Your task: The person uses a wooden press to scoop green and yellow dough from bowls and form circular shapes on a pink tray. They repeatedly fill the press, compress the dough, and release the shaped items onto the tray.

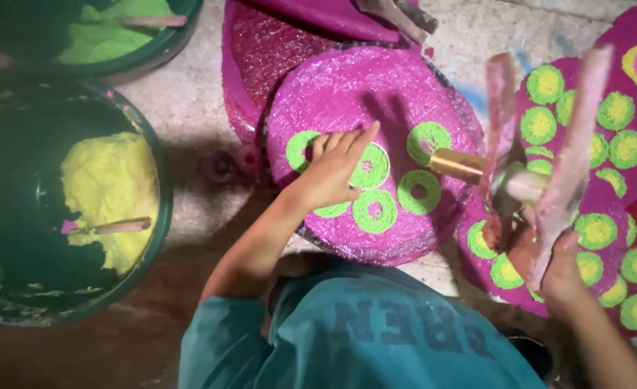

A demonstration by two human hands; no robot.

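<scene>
The left hand (333, 173) lies flat and open on a round pink mat (361, 94), fingers stretched forward, fingertips pressing on one of the green rings (370, 167) patterned on its surface; it grips nothing. The right hand (556, 270) is closed around a bundle of pink-stained sticks (574, 166) that rise blurred toward the camera, and a brass-coloured tube (456, 164) pokes out sideways from the same grip, its end just over the mat's right edge. The mat sits on the floor directly in front of the person, with five or so green rings clustered near its middle. To its right, further pink mats (621, 209) lie overlapping, already covered in green rings with yellow centres. On the left stands a dark tub (161, 216) of yellow paste with a stick in it, and above it a second tub (153, 50) of green paste.

Judging by this, the ring-laying step is under way on the central mat, with most of its surface bare. The next move seems to call for steadying the mat with the flat hand while the tube is brought down squarely beside the existing rings, without smearing them
</scene>
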